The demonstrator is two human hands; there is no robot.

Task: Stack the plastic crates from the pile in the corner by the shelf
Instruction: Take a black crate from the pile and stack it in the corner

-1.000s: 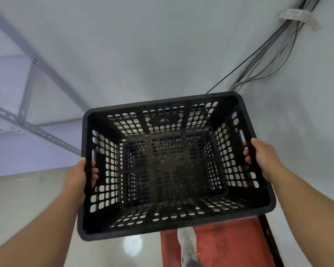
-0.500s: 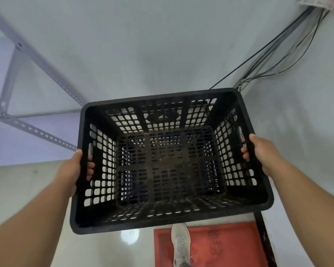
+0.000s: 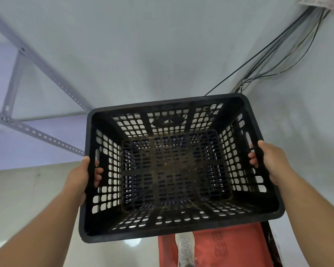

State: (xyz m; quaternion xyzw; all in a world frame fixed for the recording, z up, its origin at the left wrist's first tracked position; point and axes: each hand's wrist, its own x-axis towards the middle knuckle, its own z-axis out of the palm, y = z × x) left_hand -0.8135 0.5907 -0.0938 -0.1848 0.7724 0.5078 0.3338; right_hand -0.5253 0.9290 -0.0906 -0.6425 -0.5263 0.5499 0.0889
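Two bare forearms reach forward, the left hand (image 3: 79, 176) and right hand (image 3: 272, 162) each gripping a side of a black crate (image 3: 174, 170), fingers curled through its handle slots.

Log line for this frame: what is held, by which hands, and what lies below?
held: black crate, empty | left hand: grips left handle | right hand: grips right handle | below: red mat, white shoe
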